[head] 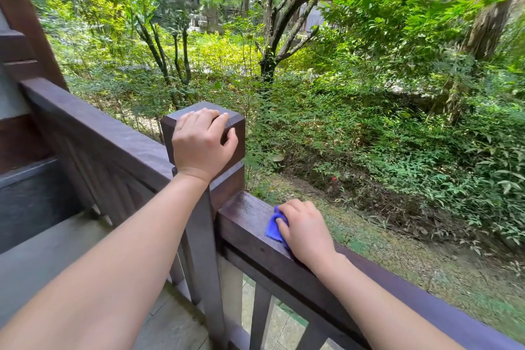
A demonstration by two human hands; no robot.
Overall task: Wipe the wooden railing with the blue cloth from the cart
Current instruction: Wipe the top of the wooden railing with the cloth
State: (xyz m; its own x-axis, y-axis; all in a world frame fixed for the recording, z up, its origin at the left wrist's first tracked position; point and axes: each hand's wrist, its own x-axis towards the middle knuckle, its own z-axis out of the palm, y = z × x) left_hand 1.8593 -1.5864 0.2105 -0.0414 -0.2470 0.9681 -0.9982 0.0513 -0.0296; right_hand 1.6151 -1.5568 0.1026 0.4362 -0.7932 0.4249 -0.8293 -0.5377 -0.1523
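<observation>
A dark brown wooden railing [244, 216] runs from the left, past a square corner post [235, 122], and on toward the lower right. My left hand [200, 145] grips the top of that post, fingers curled over its cap. My right hand [305, 229] presses a small blue cloth [273, 227] flat on the top rail just right of the post. Only the cloth's left part shows; the rest lies under my palm. The cart is not in view.
Vertical balusters [260, 318] stand under the rail. A tiled floor [56, 250] lies on my side at the lower left. Beyond the railing the ground drops to a garden of shrubs and trees [270, 45]. A wooden pillar [25, 14] rises at the far left.
</observation>
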